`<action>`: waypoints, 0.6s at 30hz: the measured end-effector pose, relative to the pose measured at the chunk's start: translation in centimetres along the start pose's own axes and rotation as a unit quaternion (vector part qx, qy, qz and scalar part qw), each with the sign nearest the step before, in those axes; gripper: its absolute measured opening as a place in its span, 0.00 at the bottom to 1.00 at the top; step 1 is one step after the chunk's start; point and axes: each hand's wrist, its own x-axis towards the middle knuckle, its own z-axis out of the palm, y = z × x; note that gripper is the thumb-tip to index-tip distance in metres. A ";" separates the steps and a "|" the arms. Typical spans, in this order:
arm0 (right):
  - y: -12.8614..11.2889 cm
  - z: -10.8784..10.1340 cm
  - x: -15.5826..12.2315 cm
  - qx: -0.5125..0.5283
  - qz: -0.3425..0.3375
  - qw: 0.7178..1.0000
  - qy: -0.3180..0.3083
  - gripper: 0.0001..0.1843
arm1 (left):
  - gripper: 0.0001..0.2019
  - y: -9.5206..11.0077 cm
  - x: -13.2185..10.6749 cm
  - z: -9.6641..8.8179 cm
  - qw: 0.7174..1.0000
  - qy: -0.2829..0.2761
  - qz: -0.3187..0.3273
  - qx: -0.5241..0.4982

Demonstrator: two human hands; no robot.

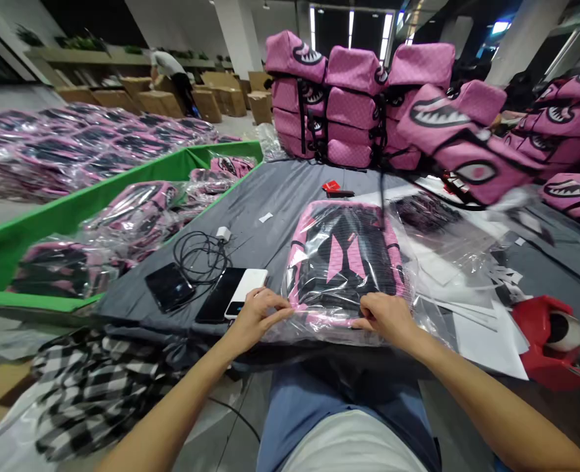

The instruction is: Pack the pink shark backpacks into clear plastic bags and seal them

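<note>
A pink and black backpack lies flat on the table in front of me, inside a clear plastic bag. At the near left corner, my left hand has its thumb and fingers closed on the plastic's edge. My right hand pinches the near edge further right, fingers curled over the plastic. The backpack's black panel with pink shapes faces up through the film. Close to my left hand are a white power bank and a dark flat device.
Stacked pink backpacks stand at the back. A green-walled bin of wrapped backpacks is at left. Cables and a black phone-like device lie left; a red tape dispenser sits right. A person bends near cartons.
</note>
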 end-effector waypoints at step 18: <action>14.2 -4.8 -23.6 0.060 0.524 0.709 0.468 0.29 | 0.20 -3.0 1.0 2.0 0.994 0.088 0.066 -0.021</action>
